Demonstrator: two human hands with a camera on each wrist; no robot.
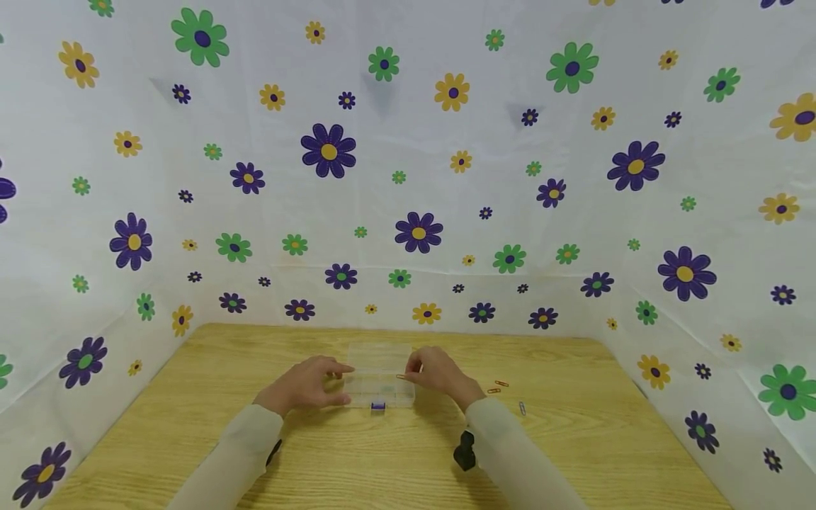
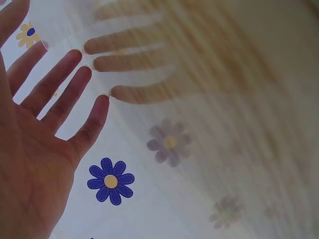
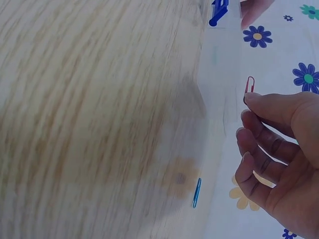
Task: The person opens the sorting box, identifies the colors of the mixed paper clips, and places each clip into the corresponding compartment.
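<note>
A clear plastic box (image 1: 365, 388) with compartments sits on the table, its lid (image 1: 380, 353) raised at the back and a blue-purple latch (image 1: 378, 406) at the front. My left hand (image 1: 306, 384) is at the box's left side, fingers extended; the left wrist view shows the straight fingers of that hand (image 2: 47, 129). Over the box's right part, my right hand (image 1: 440, 372) pinches a red-orange paper clip (image 1: 401, 377) between thumb and forefinger. Up close in the right wrist view, the paper clip (image 3: 250, 84) points up from the fingertips.
Right of the box lie two orange-red paper clips, one farther back (image 1: 501, 383) and one nearer (image 1: 494, 391). A blue paper clip (image 1: 522, 408) rests closer to the front. Flower-printed sheeting (image 1: 417, 191) encloses the wood-grain table (image 1: 357, 460) at the back and sides.
</note>
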